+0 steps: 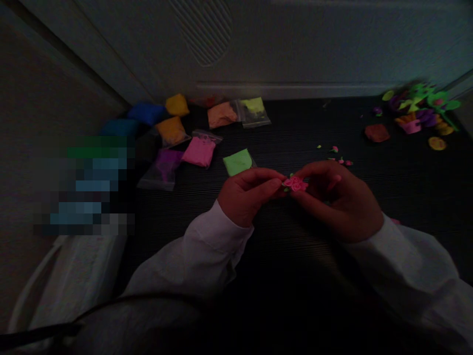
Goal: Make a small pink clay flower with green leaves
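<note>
Between my two hands is a small pink clay flower cluster (295, 184) with bits of green leaf at its edges. My left hand (249, 195) pinches its left side between thumb and fingertips. From the other side, my right hand (338, 199) has thumb and forefinger closed on the cluster, its other fingers curled. A packet of light green clay (237, 161) lies just behind my left hand, partly hidden by it. Several tiny pink-and-green clay buds (341, 160) rest on the dark tabletop (295, 138) behind my right hand.
At back left lie bagged clay packets: pink (200, 150), purple (168, 165), orange (171, 131), blue (146, 113), peach (222, 115) and yellow-green (254, 111). A brown clay lump (377, 132) sits at right, near colourful clay flowers (421, 106). A pale panel (295, 49) stands behind the table.
</note>
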### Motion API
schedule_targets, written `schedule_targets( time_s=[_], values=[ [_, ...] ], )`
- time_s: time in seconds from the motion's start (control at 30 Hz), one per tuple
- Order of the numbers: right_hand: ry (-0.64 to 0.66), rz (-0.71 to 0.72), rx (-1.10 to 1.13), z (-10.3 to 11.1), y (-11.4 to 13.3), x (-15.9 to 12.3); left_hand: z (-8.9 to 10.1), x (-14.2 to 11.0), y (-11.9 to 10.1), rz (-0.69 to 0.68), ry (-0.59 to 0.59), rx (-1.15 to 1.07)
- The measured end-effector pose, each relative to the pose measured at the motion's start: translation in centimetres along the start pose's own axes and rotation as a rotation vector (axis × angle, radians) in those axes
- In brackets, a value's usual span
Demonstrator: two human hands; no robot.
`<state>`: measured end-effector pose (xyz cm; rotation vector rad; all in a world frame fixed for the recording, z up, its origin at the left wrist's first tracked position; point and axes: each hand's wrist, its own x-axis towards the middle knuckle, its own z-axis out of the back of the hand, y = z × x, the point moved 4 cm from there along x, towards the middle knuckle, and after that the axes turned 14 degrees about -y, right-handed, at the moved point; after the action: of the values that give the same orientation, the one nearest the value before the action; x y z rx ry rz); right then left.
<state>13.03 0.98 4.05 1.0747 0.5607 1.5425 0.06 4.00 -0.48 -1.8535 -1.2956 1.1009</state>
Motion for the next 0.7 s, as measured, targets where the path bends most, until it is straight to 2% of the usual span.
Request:
schedule_targets(
  time_s=[0.13, 0.27, 0.53, 0.7],
  values=[
    [0.001, -0.012, 0.018, 0.0, 0.0, 0.0, -0.1, -0.1, 0.0, 0.039, 0.02, -0.032],
    [-0.003, -0.002, 0.0, 0.1, -0.1, 0.0, -0.1, -0.1, 0.1, 0.019, 0.028, -0.02],
    [0.012, -0.028, 0.028, 0.0, -0.1, 0.1, 0.0, -0.5, -0.6, -0.216, -0.014, 0.189],
    [0.028, -0.093, 0.039, -0.1, -0.4, 0.1, -0.3, -1.1, -1.4, -0.299, -0.053, 0.315]
  ],
)
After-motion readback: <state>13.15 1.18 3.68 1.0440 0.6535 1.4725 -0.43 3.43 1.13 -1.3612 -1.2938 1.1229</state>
